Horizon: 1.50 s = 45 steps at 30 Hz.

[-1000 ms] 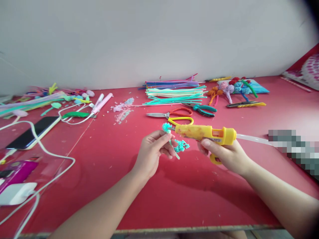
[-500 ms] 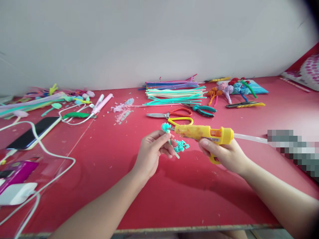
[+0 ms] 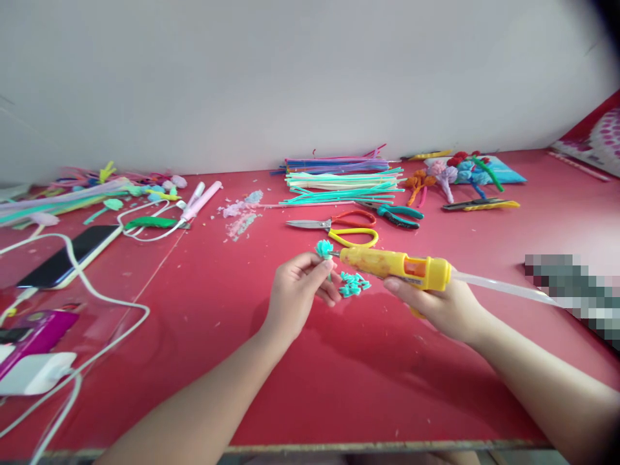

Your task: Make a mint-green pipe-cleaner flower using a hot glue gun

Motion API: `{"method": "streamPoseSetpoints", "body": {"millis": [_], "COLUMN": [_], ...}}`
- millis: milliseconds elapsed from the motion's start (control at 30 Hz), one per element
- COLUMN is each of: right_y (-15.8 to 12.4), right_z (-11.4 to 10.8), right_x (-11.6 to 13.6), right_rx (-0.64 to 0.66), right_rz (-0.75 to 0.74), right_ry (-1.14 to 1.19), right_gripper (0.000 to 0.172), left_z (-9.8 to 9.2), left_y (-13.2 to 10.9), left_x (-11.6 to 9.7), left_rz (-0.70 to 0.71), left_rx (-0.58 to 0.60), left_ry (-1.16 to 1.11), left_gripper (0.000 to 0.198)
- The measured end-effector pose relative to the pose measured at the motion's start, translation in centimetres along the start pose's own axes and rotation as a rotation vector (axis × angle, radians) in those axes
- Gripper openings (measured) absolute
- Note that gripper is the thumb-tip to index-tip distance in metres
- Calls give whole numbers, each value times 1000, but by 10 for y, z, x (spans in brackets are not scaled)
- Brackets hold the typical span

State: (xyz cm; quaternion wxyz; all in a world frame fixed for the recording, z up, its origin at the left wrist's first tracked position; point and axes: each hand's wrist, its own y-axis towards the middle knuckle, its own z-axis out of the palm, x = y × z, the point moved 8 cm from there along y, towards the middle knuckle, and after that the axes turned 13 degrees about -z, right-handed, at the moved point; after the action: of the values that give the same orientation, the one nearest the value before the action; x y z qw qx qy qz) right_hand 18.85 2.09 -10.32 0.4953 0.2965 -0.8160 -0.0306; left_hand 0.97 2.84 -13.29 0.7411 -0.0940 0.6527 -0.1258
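Note:
Between the thumb and fingers of my left hand (image 3: 303, 284) is a small turquoise pipe-cleaner flower (image 3: 324, 248), its head pointing up and most of its stem hidden by the fingers. My right hand (image 3: 443, 303) is closed around the handle of a yellow hot glue gun (image 3: 397, 266), with a translucent glue stick (image 3: 504, 287) sticking out of the back. The metal nozzle is at the right side of the flower head; whether it touches cannot be made out. A little pile of cut turquoise pieces (image 3: 354, 284) lies on the table just right of my left hand.
Beyond my hands on the red table (image 3: 203, 381) lie scissors (image 3: 334, 225), pliers (image 3: 400, 214) and bundled pipe cleaners (image 3: 343, 184). Finished pipe-cleaner flowers (image 3: 445, 177) are at back right. A phone (image 3: 72, 255) and white cables (image 3: 109, 300) spread over the left side.
The glue gun's rear has tilted down slightly and its nozzle sits a bit lower against the flower. The flower's stem has turned and shows less below my left fingers.

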Motion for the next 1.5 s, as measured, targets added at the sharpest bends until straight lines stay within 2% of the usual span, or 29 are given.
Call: {"method": "streamPoseSetpoints", "body": {"millis": [167,300,433,533,633,767,867,933,1000,1100,1233,1300,1500], "right_y": [3,7,8,8,13,19,19,20,22,24,26,25,20], "right_z": [-5,-12,-8,-11,-19,-20,-22,-13,12,35,42,39,20], "right_x": [-7,-24,-46,-61,-64,-54,-36,-21,-10,-5,-5,-3,-1], "right_rx": [-11,-93,-9,40,81,127,-9,-57,69,177,211,183,14], "right_rz": [75,253,428,477,400,211,71,-92,-271,-358,-369,-370,-207], "right_ry": [-90,61,130,-72,-482,-807,-932,-903,-829,-829,-825,-772,-294], "right_gripper": [27,30,10,18,36,40,32,20,16,17,18,18,11], "left_z": [-8,-6,-7,-7,-5,0,2,3,5,8,9,9,12], "left_y": [1,4,6,6,5,3,2,3,3,3,2,2,1], "left_x": [-8,-3,1,1,1,2,4,5,7,9,9,9,14], "left_rz": [74,36,-5,-17,-33,-63,-73,-82,-93,-99,-96,-104,-133], "left_rx": [-74,-30,-20,-12,6,38,49,51,56,73,87,83,103], "left_ry": [104,29,-46,-80,-89,-83,-79,-71,-60,-51,-36,-22,23], "left_gripper": [20,19,17,17,17,18,18,18,18,19,18,18,19]}}
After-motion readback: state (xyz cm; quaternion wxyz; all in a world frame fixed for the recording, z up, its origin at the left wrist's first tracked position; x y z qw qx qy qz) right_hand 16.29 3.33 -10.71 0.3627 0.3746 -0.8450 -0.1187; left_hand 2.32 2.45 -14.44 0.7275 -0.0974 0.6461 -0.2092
